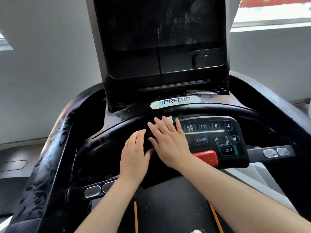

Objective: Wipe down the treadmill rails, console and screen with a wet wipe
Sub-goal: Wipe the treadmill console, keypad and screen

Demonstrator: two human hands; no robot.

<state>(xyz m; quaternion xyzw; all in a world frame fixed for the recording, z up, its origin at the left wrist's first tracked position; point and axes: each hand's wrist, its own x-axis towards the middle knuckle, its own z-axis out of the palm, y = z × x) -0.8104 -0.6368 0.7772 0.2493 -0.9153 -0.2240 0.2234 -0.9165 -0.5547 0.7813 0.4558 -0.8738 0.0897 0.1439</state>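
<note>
At frame centre the right hand (pixel 170 142) presses a white wipe (pixel 165 121) flat-fingered onto the console (pixel 235 158) to scrub it, while the left hand (pixel 134 153), open and empty, steadies alongside.

Two hands are showing: one left hand (pixel 134 153) and one right hand (pixel 170 143). One white wipe (pixel 165 121) is peeking out under the right fingers. One dark screen (pixel 159 24) is standing up top. One red stop button (pixel 206 158) is sitting by one green start button (pixel 228 150).
</note>
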